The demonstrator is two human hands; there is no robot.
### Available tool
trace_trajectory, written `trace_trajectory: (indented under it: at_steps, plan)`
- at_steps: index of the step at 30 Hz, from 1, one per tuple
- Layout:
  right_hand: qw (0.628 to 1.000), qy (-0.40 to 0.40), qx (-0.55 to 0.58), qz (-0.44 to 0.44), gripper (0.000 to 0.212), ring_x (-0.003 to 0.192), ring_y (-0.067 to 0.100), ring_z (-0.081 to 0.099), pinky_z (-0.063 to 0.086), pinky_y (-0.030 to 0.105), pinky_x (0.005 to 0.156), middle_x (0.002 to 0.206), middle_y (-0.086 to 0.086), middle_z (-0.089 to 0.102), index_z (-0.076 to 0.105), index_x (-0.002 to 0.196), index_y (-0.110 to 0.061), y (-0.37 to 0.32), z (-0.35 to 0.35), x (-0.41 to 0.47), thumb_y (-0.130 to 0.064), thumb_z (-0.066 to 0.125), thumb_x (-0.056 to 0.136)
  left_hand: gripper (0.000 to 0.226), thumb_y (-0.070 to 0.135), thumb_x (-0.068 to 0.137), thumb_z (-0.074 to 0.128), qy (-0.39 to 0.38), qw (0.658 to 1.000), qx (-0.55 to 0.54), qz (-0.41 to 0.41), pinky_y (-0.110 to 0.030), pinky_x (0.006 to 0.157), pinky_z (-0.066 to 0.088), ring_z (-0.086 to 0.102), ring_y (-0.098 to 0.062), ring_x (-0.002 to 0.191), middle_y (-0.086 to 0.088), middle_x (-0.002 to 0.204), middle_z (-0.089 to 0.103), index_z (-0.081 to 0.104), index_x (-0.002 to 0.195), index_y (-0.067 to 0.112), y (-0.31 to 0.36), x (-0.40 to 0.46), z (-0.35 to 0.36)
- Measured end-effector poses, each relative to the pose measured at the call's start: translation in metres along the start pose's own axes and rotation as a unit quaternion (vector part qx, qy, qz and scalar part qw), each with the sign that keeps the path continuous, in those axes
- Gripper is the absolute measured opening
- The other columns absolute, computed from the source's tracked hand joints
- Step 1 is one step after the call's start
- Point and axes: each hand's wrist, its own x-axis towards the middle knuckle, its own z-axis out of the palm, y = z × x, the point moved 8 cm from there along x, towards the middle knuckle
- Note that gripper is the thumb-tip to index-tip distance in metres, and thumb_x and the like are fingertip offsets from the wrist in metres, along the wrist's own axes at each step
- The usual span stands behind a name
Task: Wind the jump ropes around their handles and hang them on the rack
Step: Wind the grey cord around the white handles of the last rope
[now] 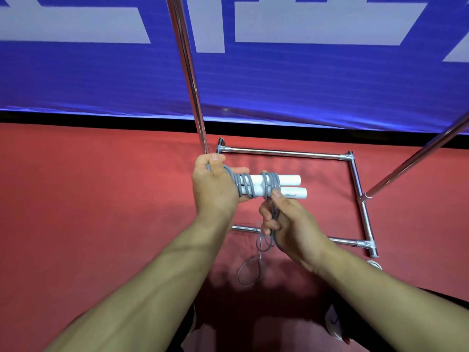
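The left hand (215, 185) gripped the near-left ends of two white handles (279, 186), held side by side and level above the red floor mat (101, 199), its thumb pressed over a strand of the grey jump rope (270, 185). Just to the right and nearer the camera, the right hand (281, 219) was curled round the free run of that rope, its thumb touching the lower handle beside the coils.

The winding looked well advanced but unfinished. Two bands of grey coils already wrapped both handles together, one against the left hand and one at mid-length, with bare white between them and at the far-right ends. A loose tail (250, 273) dangled below the right hand and ended in a loop near the mat, so a few more turns and a tuck of the end appeared to remain.

The hanging had not begun. The chrome rack (357, 184) stood just beyond the hands, its rectangular base flat on the mat and two uprights rising out of view; whatever bar or hooks it carried lay outside the frame. No other rope was in view. A blue banner (304, 85) with pale lettering ran along the far side.
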Motion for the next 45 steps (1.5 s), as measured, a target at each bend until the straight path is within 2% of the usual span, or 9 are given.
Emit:
trace_trajectory:
  at_steps: [12,16,22,25,28,31,38,42,45]
  plan:
    - [0.965,-0.055,-0.258,-0.005,0.042,0.051,0.007,0.027,0.022,0.025,0.052,0.053,-0.012,0.033,0.036,0.068,-0.018,0.003,0.003,-0.005,-0.049,0.037,0.096,0.025,0.029,0.102,0.038,-0.058,0.994,0.089,-0.009,-0.043,0.045,0.057,0.070,-0.035,0.071,-0.017,0.084,0.073,0.056,0.086,0.026,-0.011,-0.004,0.009]
    - [0.891,-0.045,-0.450,-0.032,0.039,0.062,0.000,0.044,0.038,0.023,0.067,0.063,-0.017,0.047,0.044,0.072,-0.026,-0.004,-0.004,-0.010,-0.057,0.030,0.092,0.024,0.024,0.107,0.032,-0.098,0.993,0.058,-0.043,-0.028,0.038,0.051,0.066,-0.018,0.052,-0.008,0.077,0.072,0.055,0.103,0.015,-0.012,-0.010,0.015]
    - [0.805,-0.104,-0.568,-0.137,0.004,0.079,-0.006,0.045,0.030,0.003,0.078,0.086,-0.016,0.045,0.045,0.101,-0.018,-0.002,0.000,-0.014,-0.019,0.041,0.102,0.025,0.024,0.107,0.033,-0.119,0.990,0.055,-0.058,-0.035,0.038,0.054,0.066,-0.017,0.048,-0.006,0.067,0.071,0.057,0.109,0.014,-0.013,-0.009,0.018]
    - [0.778,-0.027,-0.611,-0.141,0.031,0.077,0.006,0.061,0.047,0.016,0.074,0.090,0.002,0.062,0.058,0.101,-0.013,0.000,-0.023,-0.015,-0.030,0.033,0.106,0.027,0.024,0.107,0.034,-0.153,0.983,0.080,-0.067,-0.031,0.036,0.051,0.066,-0.017,0.048,-0.011,0.074,0.071,0.059,0.109,0.014,-0.013,-0.010,0.021]
    - [0.856,0.023,-0.498,-0.138,0.009,0.075,-0.016,0.057,0.039,0.007,0.070,0.088,-0.015,0.055,0.057,0.100,-0.020,-0.023,-0.032,-0.010,-0.017,0.052,0.094,0.027,0.022,0.107,0.035,-0.205,0.969,0.126,-0.056,-0.031,0.035,0.050,0.065,-0.020,0.048,-0.017,0.077,0.070,0.060,0.101,0.017,-0.016,-0.017,0.025]
    - [0.898,0.101,-0.398,-0.159,0.019,0.062,-0.002,0.052,0.041,0.020,0.066,0.070,-0.009,0.055,0.058,0.106,-0.029,-0.042,-0.043,-0.001,-0.021,0.050,0.091,0.026,0.021,0.106,0.035,-0.218,0.962,0.155,-0.046,-0.032,0.035,0.051,0.066,-0.020,0.047,-0.008,0.063,0.070,0.058,0.093,0.019,-0.016,-0.015,0.022]
    - [0.786,0.129,-0.520,-0.309,0.012,0.049,0.004,0.040,0.033,0.016,0.052,0.052,-0.010,0.042,0.066,0.081,-0.020,-0.088,-0.040,-0.014,-0.016,0.077,0.079,0.028,0.026,0.101,0.042,-0.193,0.937,0.282,0.080,-0.052,0.059,0.059,0.069,-0.032,0.061,-0.016,0.073,0.072,0.060,0.079,0.026,-0.013,0.009,0.015]
    - [0.701,0.069,-0.620,-0.345,0.003,0.053,0.018,0.055,0.042,0.028,0.048,0.063,-0.007,0.060,0.061,0.074,-0.021,-0.079,-0.010,-0.029,-0.022,0.060,0.076,0.023,0.031,0.093,0.037,-0.091,0.949,0.265,0.142,-0.040,0.065,0.058,0.069,-0.021,0.061,0.004,0.057,0.070,0.056,0.079,0.028,-0.004,0.015,0.009]
    - [0.712,0.067,-0.613,-0.337,0.016,0.060,0.011,0.056,0.043,0.020,0.054,0.071,-0.016,0.060,0.063,0.090,-0.021,-0.075,-0.007,-0.036,-0.016,0.073,0.078,0.022,0.031,0.094,0.035,-0.011,0.973,0.166,0.158,-0.037,0.060,0.056,0.069,-0.021,0.057,0.005,0.055,0.069,0.053,0.083,0.028,0.007,0.014,-0.001]
